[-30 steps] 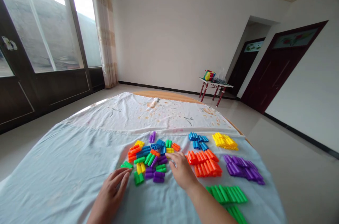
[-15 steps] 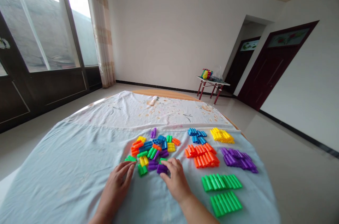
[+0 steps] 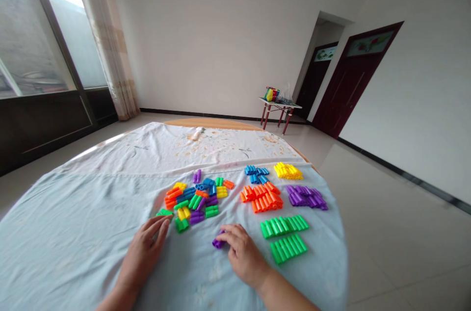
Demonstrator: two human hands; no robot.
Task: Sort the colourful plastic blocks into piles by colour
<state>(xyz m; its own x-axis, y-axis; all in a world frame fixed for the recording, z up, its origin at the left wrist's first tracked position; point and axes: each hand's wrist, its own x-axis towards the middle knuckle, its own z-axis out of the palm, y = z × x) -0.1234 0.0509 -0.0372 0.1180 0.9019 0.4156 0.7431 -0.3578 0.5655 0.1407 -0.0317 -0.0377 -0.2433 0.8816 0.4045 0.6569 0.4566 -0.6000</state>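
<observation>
Between the thumb and fingers of my right hand (image 3: 245, 254) is a purple piece (image 3: 218, 240), low over the blue cloth and away from the mixed pile. My left hand (image 3: 145, 247) rests at the pile's near left edge, fingertips by a green piece (image 3: 164, 212); whether they grip it cannot be made out. The mixed pile holds orange (image 3: 172, 196), yellow (image 3: 184, 213), blue (image 3: 209, 182), green (image 3: 181, 224) and purple (image 3: 196, 217) tube pieces. On the right lie sorted groups: blue (image 3: 256, 172), yellow (image 3: 288, 170), orange (image 3: 262, 197), purple (image 3: 306, 197) and green (image 3: 284, 226).
A flowered white cloth (image 3: 162, 146) covers the far part of the round table, whose wooden edge (image 3: 217, 123) shows behind. Farther back stands a small table (image 3: 281, 103) with a colourful bag (image 3: 271, 94). Dark red doors (image 3: 356, 75) are at the right.
My right hand has drawn the purple piece away from the pile, toward me and to the right. The view has turned to the right. My left hand stays by the pile's left edge.
</observation>
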